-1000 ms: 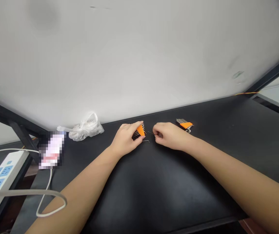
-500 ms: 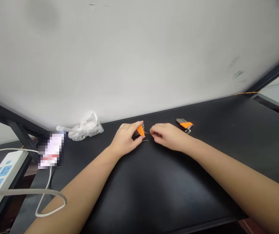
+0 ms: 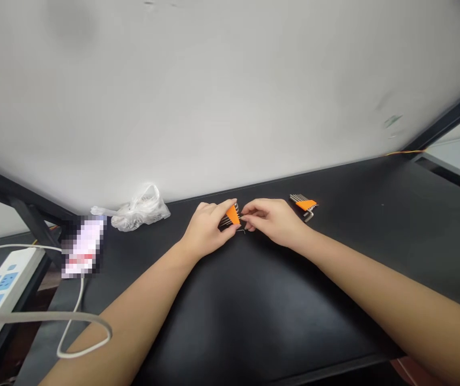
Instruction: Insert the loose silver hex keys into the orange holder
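Between thumb and fingers, my left hand (image 3: 206,228) grips an orange hex key holder (image 3: 233,215) with several metal hex keys through it. My right hand (image 3: 272,220) is closed in a pinch at the holder's right edge, on a thin hex key that its fingers mostly cover. Just below the holder, a small hex key (image 3: 243,231) lies on the black table, its bent end showing. To the right of my right hand rests a second orange holder (image 3: 306,205), filled with hex keys, one large bent end pointing toward me.
A crumpled clear plastic bag (image 3: 141,210) lies at the back left by the wall. Near it is a pixelated pale item (image 3: 83,246). A white power strip (image 3: 2,289) and a looping white cable (image 3: 73,316) occupy the left. The black table (image 3: 230,321) extends to the wall.
My right hand has moved slightly left, bringing the thin hex key up to the orange holder. My left hand keeps its grip on the holder in the same place.
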`<state>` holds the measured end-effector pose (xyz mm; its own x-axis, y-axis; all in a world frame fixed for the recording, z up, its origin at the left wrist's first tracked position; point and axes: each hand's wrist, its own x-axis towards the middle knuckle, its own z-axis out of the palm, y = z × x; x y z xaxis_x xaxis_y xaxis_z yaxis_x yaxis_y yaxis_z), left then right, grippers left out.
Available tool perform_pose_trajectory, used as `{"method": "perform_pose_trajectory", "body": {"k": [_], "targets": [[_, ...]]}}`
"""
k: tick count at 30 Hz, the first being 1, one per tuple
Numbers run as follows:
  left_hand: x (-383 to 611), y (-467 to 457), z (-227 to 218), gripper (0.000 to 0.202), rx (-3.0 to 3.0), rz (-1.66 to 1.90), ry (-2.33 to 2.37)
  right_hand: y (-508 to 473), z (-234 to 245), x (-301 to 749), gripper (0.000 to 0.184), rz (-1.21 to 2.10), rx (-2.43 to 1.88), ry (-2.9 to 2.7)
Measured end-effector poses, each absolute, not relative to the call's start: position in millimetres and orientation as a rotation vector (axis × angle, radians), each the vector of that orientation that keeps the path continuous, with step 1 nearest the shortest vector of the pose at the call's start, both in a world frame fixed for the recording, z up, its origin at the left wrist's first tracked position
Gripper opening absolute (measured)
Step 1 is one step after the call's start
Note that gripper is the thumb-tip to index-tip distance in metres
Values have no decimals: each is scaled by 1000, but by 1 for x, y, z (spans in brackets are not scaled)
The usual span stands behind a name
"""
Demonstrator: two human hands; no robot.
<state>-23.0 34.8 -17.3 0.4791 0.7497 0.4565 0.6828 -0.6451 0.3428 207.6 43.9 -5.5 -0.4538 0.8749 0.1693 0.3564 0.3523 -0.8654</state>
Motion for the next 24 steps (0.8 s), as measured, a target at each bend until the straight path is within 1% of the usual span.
{"method": "perform_pose_trajectory", "body": {"k": [3,6,8,12,15,18,22,24], "targets": [[-24,36,-19,55,2567,932,1314,43,-7,203,21,1359,-1161,-1697],[-24,36,-20,56,2563,932,1314,41,-9,199,22,1437,-1151,-1659],[-24,36,-20,56,2558,963,1323,38,-10,197,19,1313,-1114,-1749],[-25,36,-21,57,2536,1015,1349,39,-13,198,14,883,-1049,-2005],[-26,36,-20,59,2528,1014,1346,45,-15,203,11,693,-1104,-2084],[-26,37,-20,59,2512,1010,1380,49,-15,207,8,571,-1131,-2212],[-27,38,-20,59,2493,1008,1414,42,-14,205,9,522,-951,-2532],[-27,38,-20,59,2496,1000,1406,38,-13,204,6,463,-963,-2620]]}}
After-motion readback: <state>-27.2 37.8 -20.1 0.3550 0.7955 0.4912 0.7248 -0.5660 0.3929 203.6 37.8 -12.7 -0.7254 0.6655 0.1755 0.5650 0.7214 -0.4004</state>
